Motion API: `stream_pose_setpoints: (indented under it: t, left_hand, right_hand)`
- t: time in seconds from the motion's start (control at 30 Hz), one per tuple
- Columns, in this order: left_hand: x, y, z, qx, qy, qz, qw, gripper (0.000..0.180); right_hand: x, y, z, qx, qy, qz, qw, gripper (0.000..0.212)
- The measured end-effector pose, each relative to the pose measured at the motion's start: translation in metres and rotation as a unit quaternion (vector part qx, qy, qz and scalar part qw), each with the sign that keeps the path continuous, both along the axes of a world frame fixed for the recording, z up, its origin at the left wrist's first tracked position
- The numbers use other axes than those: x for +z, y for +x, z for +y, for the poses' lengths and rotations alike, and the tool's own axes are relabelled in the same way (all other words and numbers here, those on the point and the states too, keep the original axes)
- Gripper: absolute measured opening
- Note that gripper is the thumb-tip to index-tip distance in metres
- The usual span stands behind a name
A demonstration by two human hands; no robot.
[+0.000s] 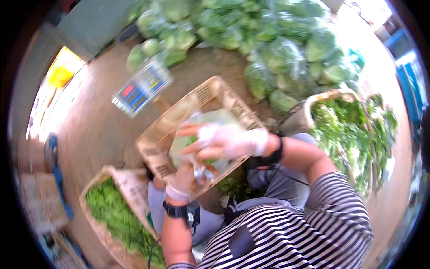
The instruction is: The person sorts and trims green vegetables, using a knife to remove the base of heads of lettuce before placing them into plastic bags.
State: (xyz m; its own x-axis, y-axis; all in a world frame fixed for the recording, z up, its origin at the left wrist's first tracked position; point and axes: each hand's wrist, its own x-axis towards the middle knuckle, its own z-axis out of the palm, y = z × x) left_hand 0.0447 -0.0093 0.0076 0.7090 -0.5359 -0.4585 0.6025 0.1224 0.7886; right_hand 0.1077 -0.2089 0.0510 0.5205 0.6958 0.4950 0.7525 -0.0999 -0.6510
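Observation:
A clear plastic bag [204,119] with a pale green leafy vegetable inside lies in a cream slatted crate [163,119] before my knees. At the crate's near edge my left hand [182,180], in a thin white glove with bare fingertips, is closed on gathered plastic of the bag. Above the bag reaches my right hand [224,141], gloved the same way and smeared by motion. Its fingers look stretched out and apart over the bag, pointing left. How much they touch the plastic is hard to make out.
Beyond the crate stands a digital scale [142,87]. Bagged green heads [286,58] are heaped at the far side. A basket of leafy greens [342,130] stands at my right, a crate of lettuce [118,215] at my left. Loose leaves [235,186] lie between my legs.

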Motion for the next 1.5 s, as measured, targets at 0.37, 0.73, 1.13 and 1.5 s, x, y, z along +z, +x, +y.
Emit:
stream_pose_setpoints:
  t: [0.37, 0.73, 1.13, 1.5]
  left_hand:
    - [-0.035, 0.006, -0.002, 0.182, 0.159, 0.003, 0.97, 0.021]
    - [-0.058, 0.022, 0.051, 0.013, 0.18, 0.005, 0.984, 0.022]
    - [-0.061, -0.007, -0.008, 0.376, -0.126, 0.034, 0.917, 0.033]
    - [-0.031, 0.017, 0.002, 0.262, -0.034, -0.171, 0.949, 0.043]
  right_hand:
    - [-0.059, 0.006, -0.01, 0.032, -0.097, 0.319, 0.942, 0.041]
    - [-0.103, 0.009, -0.051, -0.04, -0.042, 0.492, 0.869, 0.029]
    - [-0.301, 0.125, -0.086, -0.379, 0.472, 0.773, 0.188, 0.025]
    - [-0.063, -0.01, 0.026, -0.06, 0.068, 0.654, 0.751, 0.043]
